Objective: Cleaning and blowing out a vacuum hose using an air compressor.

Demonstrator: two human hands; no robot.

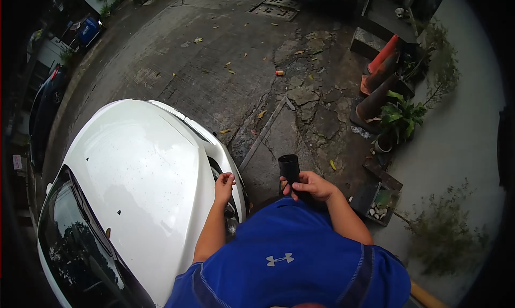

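Beside the white car (145, 163), your right hand (315, 187) grips the black cylinder (289, 167); your left hand (225, 188), fingers curled closed, is nearer the car. You seem mid-hold; the next move calls for keeping that grip steady.

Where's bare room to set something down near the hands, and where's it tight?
Best: the concrete patch ahead of the black cylinder in the right hand, bordered by the pale strip and broken paving. Also the middle of the white hood, though it curves. Crowded: by the right wall, with cones, potted plant, stone-filled box.
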